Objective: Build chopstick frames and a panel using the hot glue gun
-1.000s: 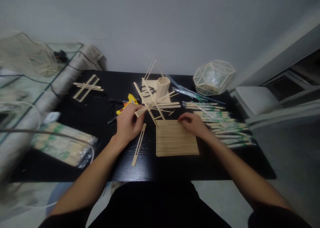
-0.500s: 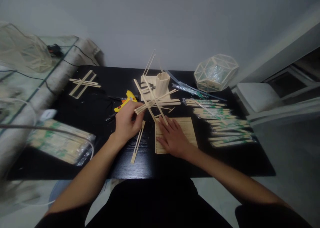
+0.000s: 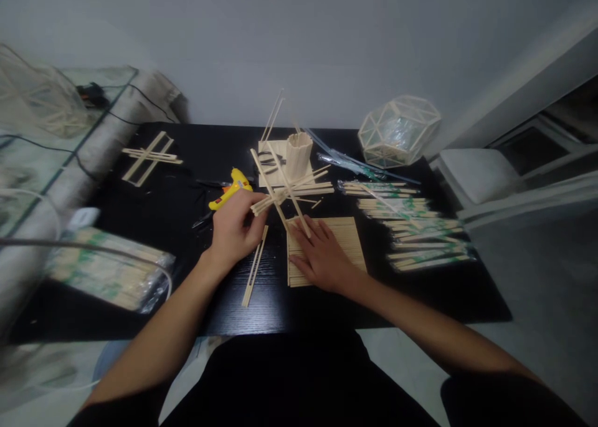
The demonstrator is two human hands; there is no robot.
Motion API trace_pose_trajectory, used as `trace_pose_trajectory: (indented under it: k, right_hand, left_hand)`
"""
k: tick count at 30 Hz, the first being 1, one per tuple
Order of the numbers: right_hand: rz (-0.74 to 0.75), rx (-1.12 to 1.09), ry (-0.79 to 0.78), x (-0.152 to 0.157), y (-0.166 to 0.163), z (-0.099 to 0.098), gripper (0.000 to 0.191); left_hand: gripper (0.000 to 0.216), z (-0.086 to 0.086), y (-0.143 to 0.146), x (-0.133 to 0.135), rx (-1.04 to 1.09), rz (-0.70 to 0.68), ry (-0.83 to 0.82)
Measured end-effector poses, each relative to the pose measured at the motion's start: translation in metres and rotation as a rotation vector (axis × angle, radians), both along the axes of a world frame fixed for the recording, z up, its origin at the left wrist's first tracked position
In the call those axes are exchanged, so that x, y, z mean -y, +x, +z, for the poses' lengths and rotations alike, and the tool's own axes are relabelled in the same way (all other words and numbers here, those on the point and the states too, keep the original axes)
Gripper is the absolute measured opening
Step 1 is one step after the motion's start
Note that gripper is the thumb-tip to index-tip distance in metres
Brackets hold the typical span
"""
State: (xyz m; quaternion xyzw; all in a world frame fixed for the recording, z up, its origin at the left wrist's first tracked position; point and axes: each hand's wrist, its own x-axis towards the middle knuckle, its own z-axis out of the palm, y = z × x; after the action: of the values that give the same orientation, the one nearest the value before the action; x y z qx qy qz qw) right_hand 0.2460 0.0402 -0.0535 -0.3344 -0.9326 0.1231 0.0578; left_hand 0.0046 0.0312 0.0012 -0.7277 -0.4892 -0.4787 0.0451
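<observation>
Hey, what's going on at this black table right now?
A person is working with thin wooden sticks on a black table. The left hand grips one end of a crossed stick frame, holding it tilted above the tabletop. The right hand lies flat, fingers spread, on a square mat of sticks. A yellow glue gun lies just behind the left hand, and wrapped chopsticks are spread out to the right.

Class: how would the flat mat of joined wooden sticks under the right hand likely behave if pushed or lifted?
The stick mat lies flat, so it probably slides rather than rolls. Thin sticks suggest it is light. The right hand presses it flat; lifted by one edge, it may flex or split along joints.
</observation>
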Motion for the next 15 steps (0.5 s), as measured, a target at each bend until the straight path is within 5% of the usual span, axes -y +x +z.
trace_pose_trajectory:
  k: [2, 7, 15]
  right_hand:
    - [0.016, -0.004, -0.031, -0.003, 0.003, 0.001, 0.076]
    - [0.127, 0.058, -0.163, -0.013, 0.009, 0.008, 0.133]
    - [0.112, 0.044, -0.070, -0.011, 0.008, 0.003, 0.119]
  left_hand:
    - [0.008, 0.001, -0.001, 0.000, -0.008, 0.003, 0.012]
    - [0.008, 0.002, -0.002, -0.002, 0.006, 0.005, 0.022]
    - [0.009, 0.000, -0.004, -0.001, -0.009, 0.009, 0.000]
